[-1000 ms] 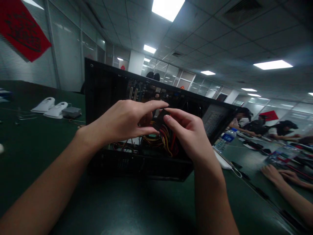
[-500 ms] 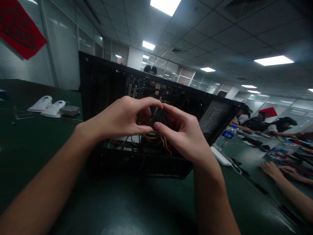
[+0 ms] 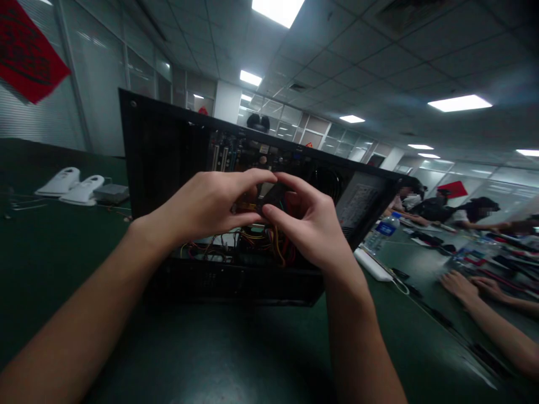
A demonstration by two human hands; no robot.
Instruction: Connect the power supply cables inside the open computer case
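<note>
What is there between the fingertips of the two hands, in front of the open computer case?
In the head view, a small black connector sits pinched between left hand and right hand, coloured wires below.

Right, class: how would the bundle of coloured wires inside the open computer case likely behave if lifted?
The wire bundle looks thin and looped, so probably floppy and light. It runs into the case, so likely tethered.

From my remote feed: a dark green table (image 3: 63,264) carries an open computer case (image 3: 168,151) at centre, white devices (image 3: 69,188) far left, a water bottle (image 3: 379,233) right.
</note>
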